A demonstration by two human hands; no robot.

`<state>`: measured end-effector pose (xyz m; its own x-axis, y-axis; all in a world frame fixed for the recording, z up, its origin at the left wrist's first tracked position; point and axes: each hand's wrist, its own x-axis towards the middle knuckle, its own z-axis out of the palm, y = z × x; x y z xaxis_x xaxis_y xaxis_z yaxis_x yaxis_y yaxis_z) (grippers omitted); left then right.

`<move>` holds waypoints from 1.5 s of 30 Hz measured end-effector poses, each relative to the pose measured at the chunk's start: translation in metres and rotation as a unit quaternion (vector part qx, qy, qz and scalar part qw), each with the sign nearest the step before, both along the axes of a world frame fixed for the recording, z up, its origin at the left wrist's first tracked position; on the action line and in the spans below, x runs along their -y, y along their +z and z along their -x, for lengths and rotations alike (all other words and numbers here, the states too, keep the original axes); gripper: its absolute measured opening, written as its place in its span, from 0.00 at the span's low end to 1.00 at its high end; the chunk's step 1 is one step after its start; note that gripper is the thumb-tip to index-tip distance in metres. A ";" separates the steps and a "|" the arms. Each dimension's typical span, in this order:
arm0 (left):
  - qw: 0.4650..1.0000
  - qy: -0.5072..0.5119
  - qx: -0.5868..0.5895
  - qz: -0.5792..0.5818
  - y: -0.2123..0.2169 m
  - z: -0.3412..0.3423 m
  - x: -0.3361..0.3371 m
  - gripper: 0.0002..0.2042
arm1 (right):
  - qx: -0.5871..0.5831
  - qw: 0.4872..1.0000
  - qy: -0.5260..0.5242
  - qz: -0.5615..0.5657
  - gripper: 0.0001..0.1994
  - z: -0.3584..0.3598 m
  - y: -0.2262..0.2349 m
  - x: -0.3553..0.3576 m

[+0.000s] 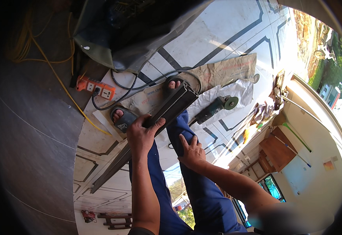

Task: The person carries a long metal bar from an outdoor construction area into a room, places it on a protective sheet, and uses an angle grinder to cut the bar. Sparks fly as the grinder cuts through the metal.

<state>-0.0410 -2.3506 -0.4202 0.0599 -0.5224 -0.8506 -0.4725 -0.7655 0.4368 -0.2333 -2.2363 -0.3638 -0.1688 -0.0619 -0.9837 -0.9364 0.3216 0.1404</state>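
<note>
A long dark metal profile [171,107] with a hollow, channelled end slants across my legs, its far end raised above my foot. My left hand [141,135] is wrapped around its middle, thumb on top. On my blue-trousered leg [177,129], just below the knee, my right hand [191,150] rests with its fingers spread, holding nothing. An angle grinder [214,109] with a round disc lies on white paper, beyond the right hand and to the right of the profile. My sandalled feet [124,117] stand on and beside the paper.
An orange power strip [95,89] with a black plug and cable lies at the left, near a yellow cord [63,92]. Flattened brown paper sacks [226,72] cover part of the patterned tile floor [96,156]. A dark sheet-covered object [135,35] stands at the far side.
</note>
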 end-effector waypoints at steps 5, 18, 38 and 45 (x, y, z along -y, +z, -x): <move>1.000 -0.004 -0.020 -0.021 0.004 -0.002 0.006 0.33 | -0.002 1.000 -0.004 -0.002 0.52 0.000 0.001 0.003; 0.998 0.011 -0.032 -0.047 0.002 -0.003 0.004 0.32 | 0.002 1.000 -0.002 0.000 0.53 -0.001 0.001 0.004; 0.999 -0.012 -0.018 -0.039 -0.001 0.000 0.005 0.37 | 0.006 1.000 0.004 -0.008 0.52 -0.001 0.001 0.008; 0.998 0.000 -0.041 -0.042 -0.001 0.000 0.006 0.33 | 0.003 1.000 0.006 -0.012 0.53 -0.001 0.000 0.007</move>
